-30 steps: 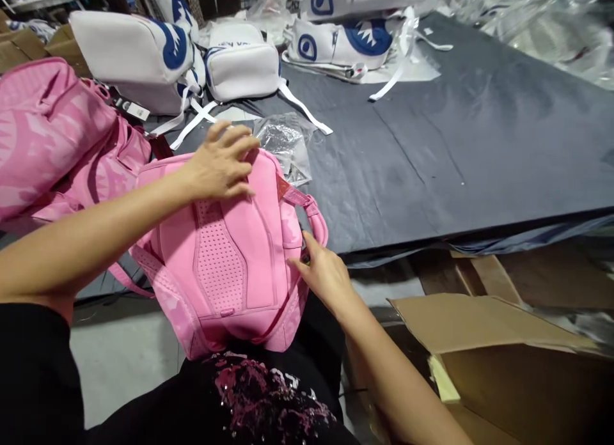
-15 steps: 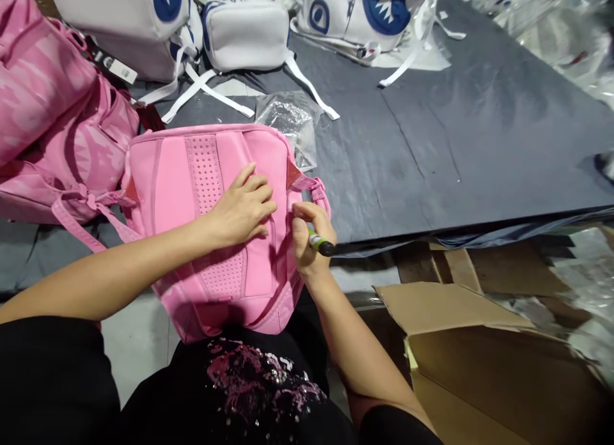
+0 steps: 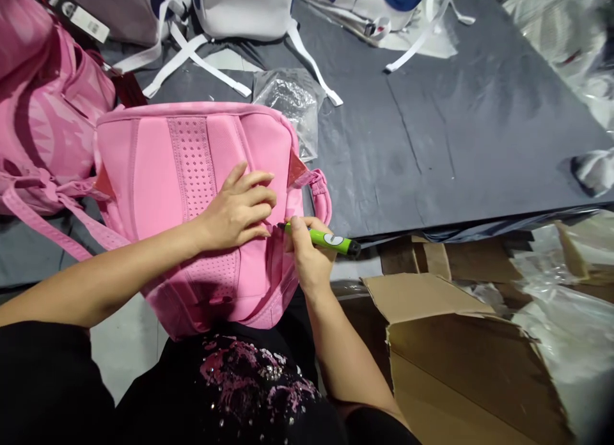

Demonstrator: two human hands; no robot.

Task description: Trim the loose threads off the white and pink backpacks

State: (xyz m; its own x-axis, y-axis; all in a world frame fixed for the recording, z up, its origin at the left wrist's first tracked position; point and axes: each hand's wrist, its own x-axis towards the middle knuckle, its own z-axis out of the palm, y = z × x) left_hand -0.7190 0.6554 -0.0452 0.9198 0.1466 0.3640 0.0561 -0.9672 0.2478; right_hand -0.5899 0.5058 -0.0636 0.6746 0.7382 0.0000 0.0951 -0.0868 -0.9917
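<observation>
A pink backpack (image 3: 153,170) lies with its padded back panel facing up, partly on the table's near edge and partly against my lap. My left hand (image 3: 237,208) rests on that panel with its fingers spread. In my right hand (image 3: 309,253) a green marker pen (image 3: 330,239) is gripped, its dark tip pointing left at a seam near the backpack's right side. Whether the tip touches the fabric I cannot tell. A pink strap loop (image 3: 322,199) bulges out beyond the right edge, above my right hand.
Another pink backpack (image 3: 62,106) stands at the left. White backpacks (image 3: 244,10) with loose straps sit at the back of the dark-covered table (image 3: 378,176). A clear plastic bag (image 3: 290,103) lies behind the pink one. An open cardboard box (image 3: 432,298) is at lower right.
My right hand has turned, so the marker now lies more level with its tip showing at the left. The left hand stays on the panel. The view has shifted slightly.
</observation>
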